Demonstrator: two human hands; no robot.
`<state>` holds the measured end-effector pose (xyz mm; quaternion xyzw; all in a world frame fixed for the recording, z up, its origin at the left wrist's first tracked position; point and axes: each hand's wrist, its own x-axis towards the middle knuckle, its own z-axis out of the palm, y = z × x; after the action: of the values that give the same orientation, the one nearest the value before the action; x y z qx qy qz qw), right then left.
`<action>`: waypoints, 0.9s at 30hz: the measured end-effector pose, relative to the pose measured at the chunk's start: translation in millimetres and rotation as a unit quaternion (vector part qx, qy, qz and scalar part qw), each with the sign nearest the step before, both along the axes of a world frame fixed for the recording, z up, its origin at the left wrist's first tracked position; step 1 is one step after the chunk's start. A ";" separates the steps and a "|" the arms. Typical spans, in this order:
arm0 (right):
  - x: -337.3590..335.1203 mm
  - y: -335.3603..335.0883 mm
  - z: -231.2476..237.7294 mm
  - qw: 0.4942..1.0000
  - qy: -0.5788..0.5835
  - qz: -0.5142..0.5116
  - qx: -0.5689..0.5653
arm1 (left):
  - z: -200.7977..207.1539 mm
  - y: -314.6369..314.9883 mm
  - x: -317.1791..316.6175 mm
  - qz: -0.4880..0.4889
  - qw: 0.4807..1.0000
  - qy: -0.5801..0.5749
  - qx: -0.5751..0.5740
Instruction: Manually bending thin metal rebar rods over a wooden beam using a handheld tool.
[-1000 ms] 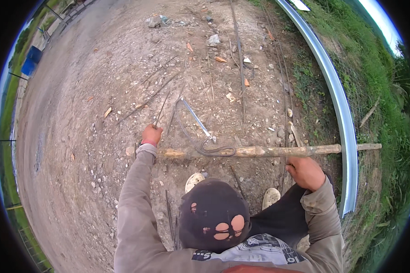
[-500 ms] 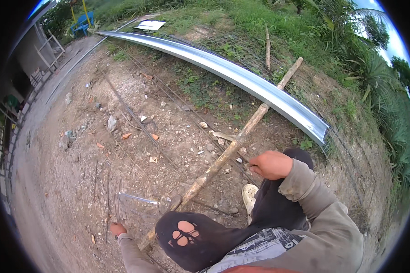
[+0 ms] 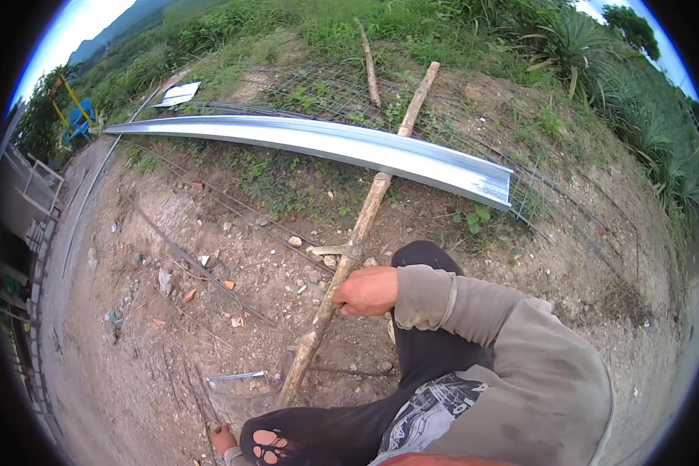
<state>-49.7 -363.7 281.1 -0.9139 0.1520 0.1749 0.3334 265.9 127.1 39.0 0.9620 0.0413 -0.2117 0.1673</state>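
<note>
My right hand [image 3: 367, 291] is closed, fingers curled in, in front of a rough wooden pole [image 3: 369, 206]. What it holds, if anything, is hidden, and I cannot tell whether it touches the pole. Low at the left, my left hand [image 3: 223, 439] is closed at the lower end of some thin dark metal rods [image 3: 196, 394] that slant up and away from it. A short shiny metal strip [image 3: 237, 377] lies on the dirt between my hands. Across the pole's far part rests a long silver metal channel [image 3: 311, 140].
Long thin rebar [image 3: 186, 252] lies across the stony ground. Wire mesh [image 3: 311, 85] and a short stick [image 3: 369, 66] are beyond the channel. A blue chair [image 3: 79, 123] stands far left, near a building [image 3: 23, 182]. Green plants [image 3: 575, 46] grow at the far right.
My right hand has moved left, from beside the pole to in front of it. The view has turned right and my knees have shifted. My left hand stays low by the thin rods.
</note>
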 end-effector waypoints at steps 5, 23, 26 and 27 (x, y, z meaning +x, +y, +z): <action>-8.4 -7.6 3.9 0.999 -0.011 0.041 0.011 | 83.3 -75.0 -7.6 0.084 0.961 0.073 -0.252; 47.1 -17.4 0.5 0.992 0.002 0.085 0.089 | 252.3 -263.8 -103.4 -0.529 0.835 0.135 -0.069; 55.8 -8.2 15.1 0.988 0.040 0.097 0.110 | 257.6 -263.5 -102.1 -0.533 0.818 0.210 -0.051; 57.3 -4.0 21.6 0.985 0.057 0.104 0.128 | 260.7 -265.1 -102.7 -0.530 0.817 0.221 -0.060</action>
<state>7.6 -367.8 302.7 -0.8628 0.0513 0.2787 0.4186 163.2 -137.9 299.7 0.7510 -0.4513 -0.4765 0.0728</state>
